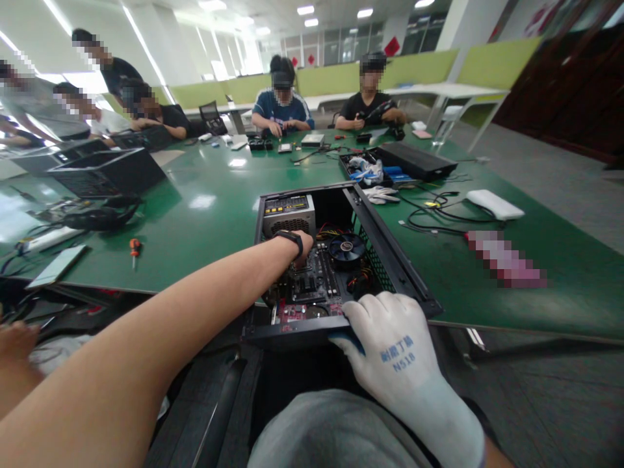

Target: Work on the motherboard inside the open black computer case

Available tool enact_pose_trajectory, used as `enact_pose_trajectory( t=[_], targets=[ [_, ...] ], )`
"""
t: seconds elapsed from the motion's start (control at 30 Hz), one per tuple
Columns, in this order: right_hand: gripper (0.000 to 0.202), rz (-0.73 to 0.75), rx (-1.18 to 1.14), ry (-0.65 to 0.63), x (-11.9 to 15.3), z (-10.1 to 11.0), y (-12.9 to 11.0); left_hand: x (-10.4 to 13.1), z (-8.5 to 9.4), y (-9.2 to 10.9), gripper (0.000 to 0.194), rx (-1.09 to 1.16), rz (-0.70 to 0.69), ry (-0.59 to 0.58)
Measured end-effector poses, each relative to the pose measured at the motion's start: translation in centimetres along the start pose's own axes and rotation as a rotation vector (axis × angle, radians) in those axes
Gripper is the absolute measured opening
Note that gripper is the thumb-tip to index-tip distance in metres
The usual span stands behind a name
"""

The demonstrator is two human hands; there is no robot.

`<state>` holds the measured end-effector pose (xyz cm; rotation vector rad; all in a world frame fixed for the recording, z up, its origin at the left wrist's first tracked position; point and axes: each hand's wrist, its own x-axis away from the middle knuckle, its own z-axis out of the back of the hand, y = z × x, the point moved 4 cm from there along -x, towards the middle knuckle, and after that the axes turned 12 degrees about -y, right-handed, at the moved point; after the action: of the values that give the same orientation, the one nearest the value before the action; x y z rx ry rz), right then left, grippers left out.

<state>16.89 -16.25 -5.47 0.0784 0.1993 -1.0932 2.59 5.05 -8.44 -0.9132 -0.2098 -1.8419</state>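
Note:
An open computer case (396,250) lies on the near edge of the table, jutting out over my lap. Inside it are a silver power supply (290,213), a motherboard (312,276), a black cooling fan (346,247) and a red circuit board (294,312). My bare left hand (303,250), with a black band at its wrist, reaches down into the case beside the power supply; its fingers are hidden. My right hand (390,348) wears a white glove and grips the near rim of the case, thumb on the outer side.
On the green table (205,227) lie a screwdriver (135,252), a phone (57,265), black cables (433,211) and a white power bank (494,205). A black tray (348,166) holds gloves. Another case (107,172) stands left. Several people sit or stand around the table.

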Motion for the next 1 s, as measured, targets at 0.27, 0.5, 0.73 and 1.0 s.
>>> enact_pose_trajectory(
  t=[0.27, 0.5, 0.73, 1.0],
  targets=[
    [0.029, 0.002, 0.006, 0.002, -0.05, -0.04, 0.03, -0.51, -0.18, -0.33, 0.06, 0.053, 0.006, 0.038],
    [0.032, 0.002, 0.011, 0.018, -0.01, 0.03, -0.01, -0.33, -0.04, -0.22, 0.059, 0.048, -0.006, -0.001],
    [0.03, 0.002, 0.009, 0.002, -0.04, -0.01, 0.03, 0.04, 0.16, -0.13, 0.06, 0.025, -0.004, 0.01],
    [0.031, -0.001, 0.002, 0.008, -0.01, -0.13, 0.06, 0.32, 0.21, 0.11, 0.059, 0.004, -0.006, -0.005]
  ],
)
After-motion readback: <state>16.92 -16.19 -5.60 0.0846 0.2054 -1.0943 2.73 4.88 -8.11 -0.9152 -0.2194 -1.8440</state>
